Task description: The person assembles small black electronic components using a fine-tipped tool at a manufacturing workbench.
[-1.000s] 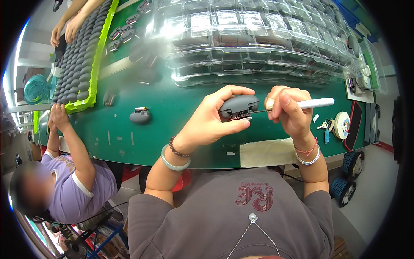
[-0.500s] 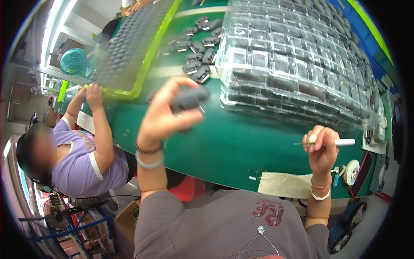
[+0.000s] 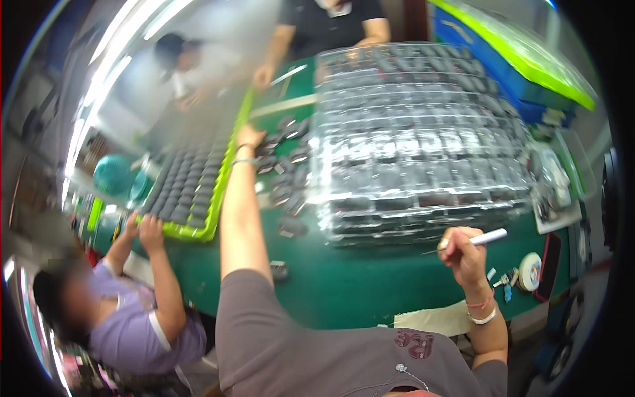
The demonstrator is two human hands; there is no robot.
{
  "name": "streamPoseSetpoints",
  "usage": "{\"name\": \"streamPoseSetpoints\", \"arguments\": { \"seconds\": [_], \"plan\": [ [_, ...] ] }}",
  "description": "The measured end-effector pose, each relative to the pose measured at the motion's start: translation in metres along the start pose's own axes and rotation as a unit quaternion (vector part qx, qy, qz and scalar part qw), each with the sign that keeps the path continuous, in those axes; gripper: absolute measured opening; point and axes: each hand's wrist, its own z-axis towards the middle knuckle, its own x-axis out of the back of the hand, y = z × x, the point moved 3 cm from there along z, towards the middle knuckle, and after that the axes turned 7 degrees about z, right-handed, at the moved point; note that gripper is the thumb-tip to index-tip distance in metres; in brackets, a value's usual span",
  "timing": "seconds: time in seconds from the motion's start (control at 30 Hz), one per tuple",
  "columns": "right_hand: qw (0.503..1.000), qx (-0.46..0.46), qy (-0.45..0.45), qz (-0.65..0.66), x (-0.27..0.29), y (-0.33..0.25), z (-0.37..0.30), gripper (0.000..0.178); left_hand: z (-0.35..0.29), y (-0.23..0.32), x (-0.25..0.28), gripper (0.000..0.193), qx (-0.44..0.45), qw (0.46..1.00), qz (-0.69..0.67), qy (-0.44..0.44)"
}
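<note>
My left arm stretches far forward. My left hand (image 3: 249, 137) is beside the right edge of a lime-green tray (image 3: 210, 223) of dark grey rounded pieces, next to loose dark pieces (image 3: 283, 178) on the table. Its fingers are small and blurred, so I cannot tell whether they hold one. Near the front of the table, my right hand (image 3: 464, 257) is closed round a white-handled tool (image 3: 491, 236), its thin tip pointing left. A single dark piece (image 3: 279, 270) lies on the green table just right of my left forearm.
Stacked clear plastic trays (image 3: 423, 198) full of dark pieces stand right of centre. A person in purple (image 3: 142, 317) grips the green tray at left; others stand across the table. At right are a white roll (image 3: 530, 271), a dark flat object (image 3: 548, 268) and blue bins (image 3: 489, 66).
My left hand has gone from mid-table, where it held a dark rounded piece, forward to the green tray's edge. My right hand keeps its tool. The whole view has shifted, showing more of the far side.
</note>
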Motion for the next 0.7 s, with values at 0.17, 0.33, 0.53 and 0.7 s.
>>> {"name": "streamPoseSetpoints", "arguments": {
  "seconds": [0.17,0.33,0.53,0.7],
  "plan": [
    [0.999,-0.035,-0.011,-0.009,0.004,0.003,0.007,0.034,0.032,0.053,0.065,0.037,-0.13,0.979,-0.094,0.127],
    [0.998,-0.045,-0.009,-0.036,0.004,-0.005,0.005,0.036,-0.066,0.277,0.181,0.028,-0.506,0.817,-0.252,0.118],
    [0.995,-0.05,-0.042,-0.077,0.003,0.0,0.007,0.037,-0.185,0.458,0.164,0.024,-0.721,0.673,-0.109,0.126],
    [0.994,-0.063,-0.027,-0.086,0.008,0.005,0.008,0.037,-0.214,0.503,0.143,0.034,-0.717,0.693,-0.003,0.073]
  ]
}}
